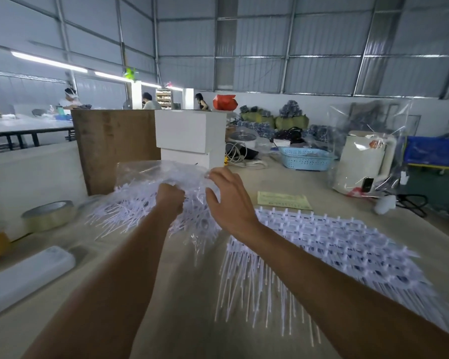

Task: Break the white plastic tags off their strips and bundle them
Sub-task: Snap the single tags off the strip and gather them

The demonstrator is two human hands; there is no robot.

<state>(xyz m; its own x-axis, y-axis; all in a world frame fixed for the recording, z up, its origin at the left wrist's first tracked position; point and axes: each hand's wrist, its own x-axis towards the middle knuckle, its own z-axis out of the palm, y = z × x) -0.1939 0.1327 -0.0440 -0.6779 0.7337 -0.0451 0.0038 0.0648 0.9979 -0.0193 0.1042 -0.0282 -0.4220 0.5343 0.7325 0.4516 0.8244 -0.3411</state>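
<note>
Hands: two; tag heaps (335,244): two.

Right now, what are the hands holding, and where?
The left hand grips the tangled pile of white plastic tag strips in the clear plastic bag, near its top middle. The right hand is open, holding nothing.

Factory workshop: corrugated metal walls (322,47), long worktables (24,125), seated workers (70,99), stacked goods (290,117).

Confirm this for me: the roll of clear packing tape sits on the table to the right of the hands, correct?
Not quite. In the head view, the roll of clear packing tape sits on the table to the left of the hands, beyond the left hand, not to the right.
</note>
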